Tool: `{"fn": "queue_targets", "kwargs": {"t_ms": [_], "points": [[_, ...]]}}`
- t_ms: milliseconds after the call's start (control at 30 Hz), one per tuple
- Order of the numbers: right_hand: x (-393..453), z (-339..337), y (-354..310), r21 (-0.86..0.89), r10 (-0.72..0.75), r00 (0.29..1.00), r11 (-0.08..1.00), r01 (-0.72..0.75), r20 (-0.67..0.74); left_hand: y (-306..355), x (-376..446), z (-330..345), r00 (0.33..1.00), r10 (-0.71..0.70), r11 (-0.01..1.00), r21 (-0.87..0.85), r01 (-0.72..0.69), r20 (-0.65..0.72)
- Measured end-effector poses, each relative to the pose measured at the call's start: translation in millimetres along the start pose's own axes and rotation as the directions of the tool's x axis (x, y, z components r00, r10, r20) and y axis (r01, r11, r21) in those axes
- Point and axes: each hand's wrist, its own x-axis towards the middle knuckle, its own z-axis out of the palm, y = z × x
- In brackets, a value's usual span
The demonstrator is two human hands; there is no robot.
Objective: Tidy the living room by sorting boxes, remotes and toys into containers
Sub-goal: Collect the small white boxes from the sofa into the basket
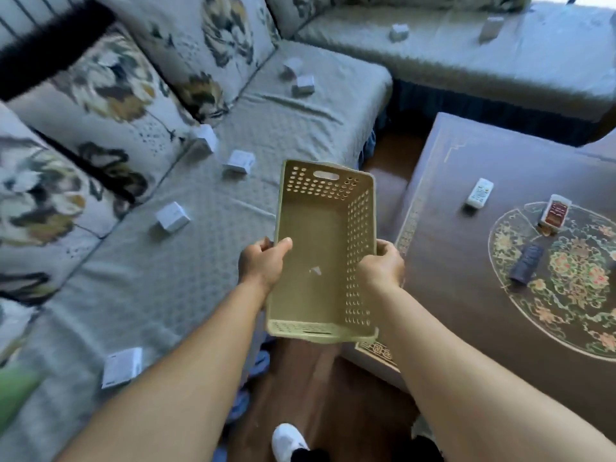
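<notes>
I hold an empty tan perforated basket [310,235] in the air between the sofa and the table. My left hand [261,263] grips its left rim and my right hand [380,266] grips its right rim. Several small white boxes lie on the grey sofa seat: one box [172,216] left of the basket, another [239,161] further back, one [121,366] near my left forearm, and more boxes [303,85] toward the corner. A white remote [480,192], a red-and-white box [556,210] and a dark cylindrical object [526,263] lie on the table.
The grey L-shaped sofa [186,261] with floral cushions [110,85] fills the left and back. A dark table [466,261] with a floral round pattern stands on the right. A narrow strip of wooden floor [310,388] runs between them, where my white shoe [288,440] stands.
</notes>
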Motion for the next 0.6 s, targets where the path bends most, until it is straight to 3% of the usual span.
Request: {"fn": "queue_targets", "kwargs": {"t_ms": [200, 267, 433, 600], "points": [[-92.1, 120.3, -18.4, -0.102, -0.071, 0.980, 0.991, 0.090, 0.184, -37.5, 18.5, -150.1, 0.976, -0.063, 0.986, -0.162, 0.029, -0.209], [-109.3, 138.6, -21.5, -0.132, -0.081, 0.967, 0.985, 0.115, 0.240, -44.3, 17.2, -176.3, 0.976, -0.079, 0.974, -0.224, 0.032, -0.203], [-166.9, 217.9, -15.5, -0.188, -0.146, 0.874, 0.948, 0.258, 0.464, -89.8, 3.5, -265.1, 0.961, -0.132, 0.917, -0.398, 0.026, -0.241], [-210.1, 288.0, 9.7, -0.242, -0.110, 0.771, 0.913, 0.327, 0.627, -142.6, -12.4, -332.6, 0.932, -0.179, 0.854, -0.521, -0.013, -0.317]]}}
